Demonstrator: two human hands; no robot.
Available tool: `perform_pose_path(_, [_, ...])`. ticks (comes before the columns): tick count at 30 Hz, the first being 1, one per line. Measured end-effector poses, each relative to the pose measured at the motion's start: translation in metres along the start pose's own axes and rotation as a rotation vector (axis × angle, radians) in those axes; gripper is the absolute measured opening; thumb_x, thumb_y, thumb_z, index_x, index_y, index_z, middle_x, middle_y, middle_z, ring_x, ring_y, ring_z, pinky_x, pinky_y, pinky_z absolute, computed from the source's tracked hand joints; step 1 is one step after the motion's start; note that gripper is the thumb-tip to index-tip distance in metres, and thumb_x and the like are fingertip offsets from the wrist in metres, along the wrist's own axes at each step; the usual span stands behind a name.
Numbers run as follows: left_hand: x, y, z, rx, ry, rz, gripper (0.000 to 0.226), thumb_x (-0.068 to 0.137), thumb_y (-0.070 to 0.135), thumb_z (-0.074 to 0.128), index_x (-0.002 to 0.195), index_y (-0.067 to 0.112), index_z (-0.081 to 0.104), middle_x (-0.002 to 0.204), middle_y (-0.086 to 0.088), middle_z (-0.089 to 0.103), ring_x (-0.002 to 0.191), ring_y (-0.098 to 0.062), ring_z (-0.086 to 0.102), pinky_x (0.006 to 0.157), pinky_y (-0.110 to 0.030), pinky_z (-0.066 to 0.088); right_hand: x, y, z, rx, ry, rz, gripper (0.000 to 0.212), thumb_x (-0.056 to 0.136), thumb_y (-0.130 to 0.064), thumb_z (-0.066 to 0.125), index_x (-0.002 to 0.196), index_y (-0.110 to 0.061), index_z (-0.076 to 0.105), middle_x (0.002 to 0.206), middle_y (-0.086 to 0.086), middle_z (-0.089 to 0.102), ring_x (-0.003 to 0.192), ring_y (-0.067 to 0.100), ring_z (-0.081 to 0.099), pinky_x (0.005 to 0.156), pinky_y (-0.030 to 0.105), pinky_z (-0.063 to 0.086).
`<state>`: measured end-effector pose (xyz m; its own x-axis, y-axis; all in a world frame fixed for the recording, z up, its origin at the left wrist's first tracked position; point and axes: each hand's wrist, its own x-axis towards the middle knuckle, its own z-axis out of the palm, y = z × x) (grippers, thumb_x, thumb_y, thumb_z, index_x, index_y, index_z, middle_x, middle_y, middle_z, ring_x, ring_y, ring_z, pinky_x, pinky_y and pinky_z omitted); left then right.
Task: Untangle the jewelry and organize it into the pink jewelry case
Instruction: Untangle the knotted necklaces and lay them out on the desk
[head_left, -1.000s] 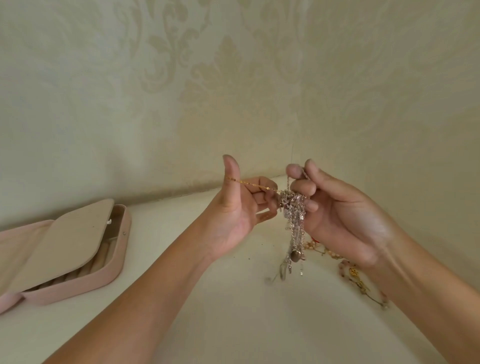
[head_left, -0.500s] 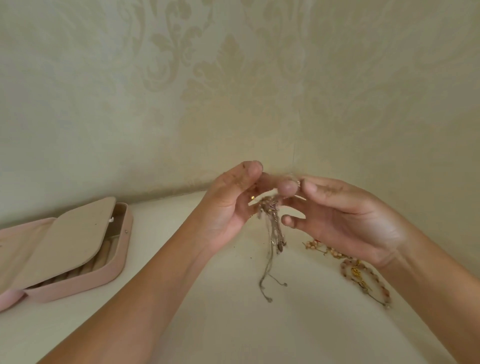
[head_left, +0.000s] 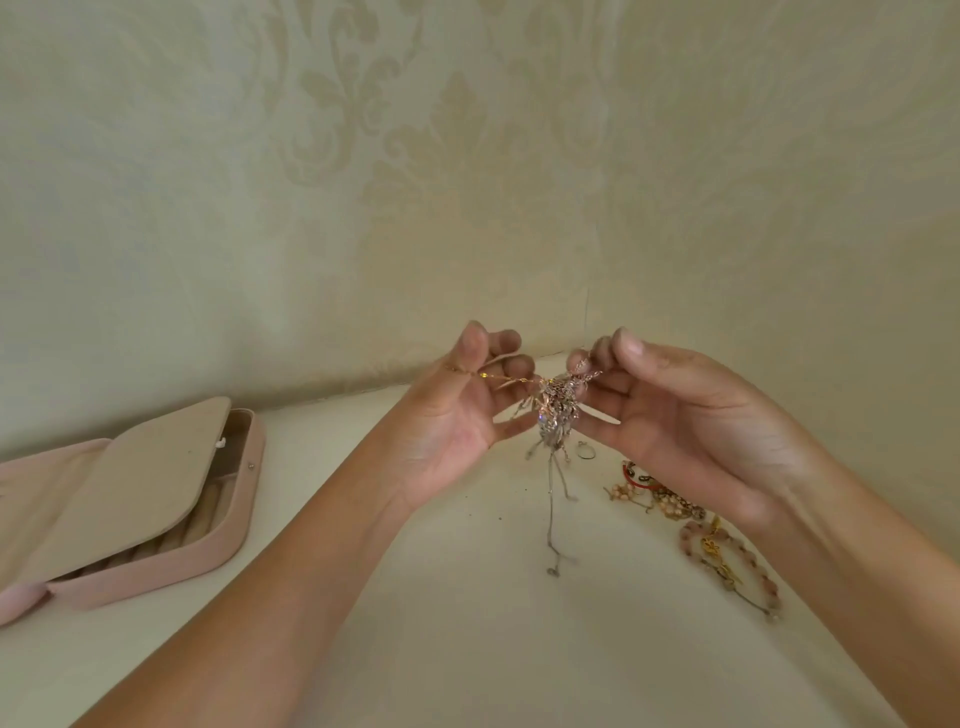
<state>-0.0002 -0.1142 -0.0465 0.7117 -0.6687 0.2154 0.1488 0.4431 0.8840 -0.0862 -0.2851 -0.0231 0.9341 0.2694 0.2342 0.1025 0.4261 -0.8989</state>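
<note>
Head view: well right of the open pink jewelry case (head_left: 156, 571), the left hand (head_left: 452, 421) and right hand (head_left: 696, 415) have just drawn apart, right fingertips pinching the tangle (head_left: 558, 410) hanging between them, left thumb and forefinger pinching a gold chain (head_left: 501, 378) pulled taut, likely working free.

No readable text, labels, brands, numbers or signs anywhere.

Left hand (head_left: 452, 415) and right hand (head_left: 691, 415) farther apart, gold chain (head_left: 498, 378) taut from tangle (head_left: 558, 410).
</note>
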Motion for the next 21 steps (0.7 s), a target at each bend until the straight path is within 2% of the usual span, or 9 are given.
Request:
perform_pose_path(3, [-0.001, 0.007, -0.001, -0.038, 0.064, 0.055, 0.084, 0.024, 0.061, 0.09, 0.089, 0.019, 0.057, 0.074, 0.005, 0.058, 0.074, -0.012, 0.06, 0.074, -0.033, 0.051, -0.002, -0.002, 0.009, -0.175, 0.07, 0.054, 0.013, 0.065, -0.025, 0.077, 0.06, -0.018, 0.068, 0.072, 0.0, 0.065, 0.07, 0.012, 0.059, 0.074, 0.023, 0.054])
perform_pose_path(5, [-0.002, 0.008, 0.0, 0.008, 0.069, 0.061, 0.087, 0.023, 0.062, 0.09, 0.091, 0.021, 0.054, 0.072, 0.007, 0.056, 0.072, -0.01, 0.06, 0.078, -0.033, 0.049, -0.003, 0.001, 0.015, -0.379, 0.105, 0.084, 0.022, 0.062, -0.021, 0.084, 0.059, -0.017, 0.063, 0.064, -0.001, 0.059, 0.062, 0.011, 0.051, 0.064, 0.018, 0.047])
perform_pose_path(7, [-0.003, 0.005, 0.003, 0.05, 0.047, 0.046, 0.085, 0.025, 0.062, 0.089, 0.091, 0.022, 0.054, 0.072, 0.008, 0.055, 0.072, -0.009, 0.059, 0.083, -0.033, 0.047, -0.004, 0.002, 0.021, -0.565, 0.138, 0.109, 0.034, 0.057, -0.029, 0.089, 0.06, -0.017, 0.057, 0.058, -0.004, 0.054, 0.057, 0.011, 0.044, 0.057, 0.017, 0.036])
perform_pose_path(9, [-0.005, 0.003, 0.007, 0.069, 0.022, 0.03, 0.082, 0.027, 0.061, 0.09, 0.09, 0.022, 0.056, 0.071, 0.008, 0.055, 0.071, -0.009, 0.059, 0.083, -0.032, 0.045, -0.005, 0.002, 0.024, -0.628, 0.126, 0.127, 0.035, 0.054, -0.03, 0.084, 0.062, -0.015, 0.053, 0.052, -0.007, 0.051, 0.051, 0.009, 0.042, 0.051, 0.013, 0.032])
perform_pose_path(11, [-0.005, 0.003, 0.009, 0.096, 0.012, 0.031, 0.078, 0.029, 0.06, 0.09, 0.089, 0.022, 0.057, 0.069, 0.009, 0.055, 0.071, -0.009, 0.058, 0.081, -0.032, 0.044, -0.006, 0.001, 0.026, -0.657, 0.105, 0.148, 0.033, 0.057, -0.028, 0.08, 0.068, -0.014, 0.052, 0.05, -0.007, 0.049, 0.048, 0.008, 0.042, 0.05, 0.013, 0.033])
perform_pose_path(14, [-0.006, 0.007, 0.009, 0.136, 0.008, 0.054, 0.075, 0.033, 0.063, 0.088, 0.088, 0.023, 0.055, 0.069, 0.01, 0.054, 0.07, -0.008, 0.058, 0.079, -0.03, 0.044, -0.007, 0.003, 0.024, -0.788, 0.092, 0.205, 0.041, 0.062, -0.027, 0.083, 0.091, -0.019, 0.055, 0.048, -0.007, 0.05, 0.048, 0.009, 0.043, 0.055, 0.016, 0.036])
perform_pose_path(15, [-0.006, 0.008, 0.008, 0.139, 0.01, 0.066, 0.074, 0.034, 0.063, 0.087, 0.088, 0.023, 0.055, 0.069, 0.01, 0.053, 0.07, -0.008, 0.057, 0.078, -0.03, 0.045, -0.006, 0.005, 0.022, -0.865, 0.098, 0.199, 0.04, 0.065, -0.028, 0.084, 0.093, -0.023, 0.056, 0.048, -0.007, 0.05, 0.048, 0.01, 0.042, 0.055, 0.017, 0.035])
perform_pose_path(17, [-0.006, 0.012, 0.006, 0.125, 0.019, 0.09, 0.073, 0.035, 0.063, 0.087, 0.088, 0.023, 0.056, 0.069, 0.01, 0.053, 0.07, -0.008, 0.057, 0.082, -0.034, 0.043, -0.006, 0.009, 0.023, -1.015, 0.109, 0.155, 0.026, 0.069, -0.031, 0.083, 0.085, -0.026, 0.062, 0.045, -0.009, 0.044, 0.044, 0.006, 0.035, 0.047, 0.014, 0.028])
perform_pose_path(21, [-0.007, 0.019, 0.003, 0.099, 0.033, 0.12, 0.074, 0.035, 0.063, 0.087, 0.088, 0.022, 0.056, 0.069, 0.009, 0.053, 0.07, -0.008, 0.057, 0.084, -0.034, 0.043, -0.007, 0.013, 0.026, -1.049, 0.12, 0.116, 0.01, 0.072, -0.031, 0.081, 0.075, -0.025, 0.073, 0.041, -0.01, 0.035, 0.039, 0.007, 0.028, 0.041, 0.012, 0.022])
